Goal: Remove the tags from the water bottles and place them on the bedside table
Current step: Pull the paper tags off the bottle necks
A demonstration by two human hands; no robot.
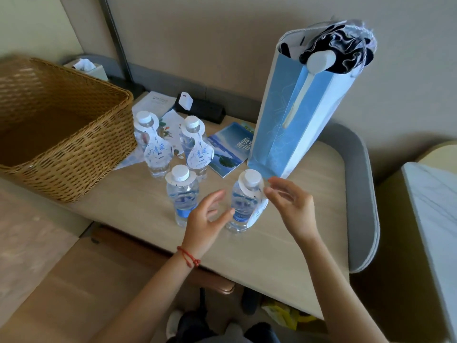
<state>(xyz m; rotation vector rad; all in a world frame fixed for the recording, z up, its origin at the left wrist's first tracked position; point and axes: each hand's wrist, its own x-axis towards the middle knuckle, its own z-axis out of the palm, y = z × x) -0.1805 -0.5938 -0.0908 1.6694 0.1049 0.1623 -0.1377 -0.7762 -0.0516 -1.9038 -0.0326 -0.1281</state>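
We see the room in soft, even daylight, moderately bright, with no hard glare. Its source lies outside our view. Shadows are faint: a pale one under the wicker basket (61, 134) at the left edge of the bedside table (284, 256), and weak ones beneath the water bottles (183, 194). Both hands, left (207, 219) and right (289, 206), are smeared by motion blur at the fingertips. The wide lens bends the table's right edge and the walls, and the corners look soft and slightly compressed.
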